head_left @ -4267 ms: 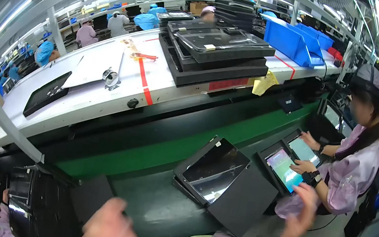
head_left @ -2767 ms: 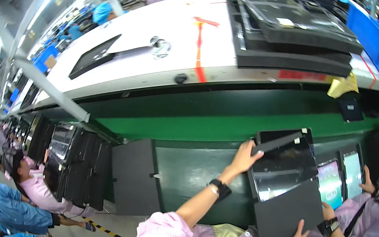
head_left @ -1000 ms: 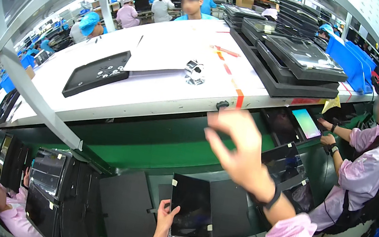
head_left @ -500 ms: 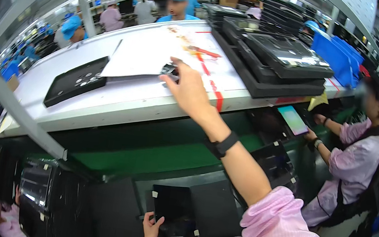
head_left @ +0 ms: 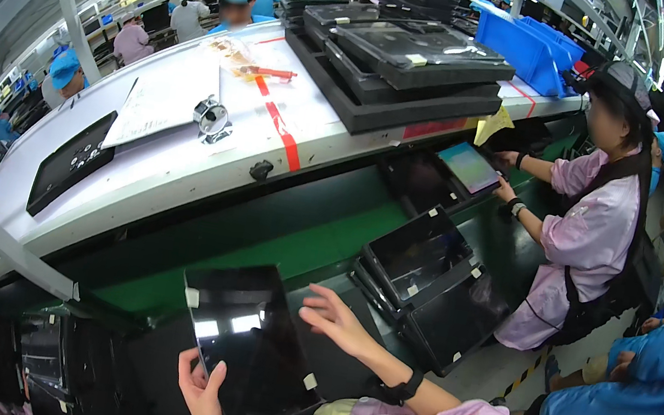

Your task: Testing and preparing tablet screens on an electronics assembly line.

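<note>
A glossy black tablet (head_left: 253,351) with small pale tabs at its corners is tilted up in front of me. My left hand (head_left: 201,387) grips its left edge, thumb on the glass and fingers behind. Just off its right edge, my right hand (head_left: 336,321) is open, fingers stretched toward the glass and nothing in them. A dark band circles my right wrist. On the white shelf above, near its front edge, stands a small shiny silver ring-shaped object (head_left: 212,119).
On the shelf are a black tray (head_left: 71,166) with small round parts, a white sheet (head_left: 171,99) and stacked black trays (head_left: 407,63). Blue bins (head_left: 530,52) stand at the far right. More black tablets (head_left: 454,314) lie to my right, where a co-worker (head_left: 600,189) handles a lit tablet.
My right hand has left the silver object on the shelf and come down beside the tablet. The tablet in my left hand is raised and tilted more. My view has shifted right.
</note>
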Motion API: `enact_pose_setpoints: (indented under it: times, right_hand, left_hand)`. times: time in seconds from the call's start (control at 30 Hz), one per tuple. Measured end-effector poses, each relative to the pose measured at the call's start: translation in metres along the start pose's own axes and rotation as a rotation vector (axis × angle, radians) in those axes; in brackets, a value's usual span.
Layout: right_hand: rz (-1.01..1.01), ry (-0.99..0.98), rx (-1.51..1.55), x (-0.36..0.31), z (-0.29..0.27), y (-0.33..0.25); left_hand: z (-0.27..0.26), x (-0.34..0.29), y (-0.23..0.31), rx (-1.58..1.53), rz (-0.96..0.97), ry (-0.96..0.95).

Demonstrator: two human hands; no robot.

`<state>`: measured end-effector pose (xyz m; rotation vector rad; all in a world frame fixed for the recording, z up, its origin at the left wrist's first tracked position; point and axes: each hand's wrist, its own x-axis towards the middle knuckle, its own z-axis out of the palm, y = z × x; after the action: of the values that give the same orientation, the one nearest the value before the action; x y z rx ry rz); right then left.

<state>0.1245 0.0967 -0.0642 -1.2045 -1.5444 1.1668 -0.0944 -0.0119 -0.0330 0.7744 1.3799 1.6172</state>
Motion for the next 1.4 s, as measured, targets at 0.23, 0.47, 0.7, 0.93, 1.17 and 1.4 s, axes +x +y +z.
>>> enact_pose_setpoints:
  times: [0.23, 0.47, 0.7, 0.93, 1.17, 1.4]
  right_hand:
    - [0.266, 0.177, 0.952, -0.034, -0.014, -0.034]
    - [0.237, 0.216, 0.966, -0.05, -0.027, -0.04]
    - [0.191, 0.176, 0.857, -0.056, -0.04, -0.056]
    - [0.195, 0.18, 0.82, -0.053, -0.04, -0.057]
    - [0.31, 0.22, 0.893, -0.048, -0.035, -0.05]
    - [0.369, 0.16, 0.81, -0.053, -0.057, -0.037]
  left_hand:
    - [0.073, -0.035, 0.07, -0.246, -0.062, -0.673]
    - [0.078, -0.054, 0.079, -0.422, -0.118, -0.942]
    - [0.068, -0.071, 0.062, -0.563, -0.194, -0.954]
    - [0.072, -0.081, 0.06, -0.621, -0.211, -0.865]
    - [0.092, -0.075, 0.065, -0.617, -0.114, -0.506]
    - [0.104, -0.06, 0.035, -0.719, -0.173, -0.576]
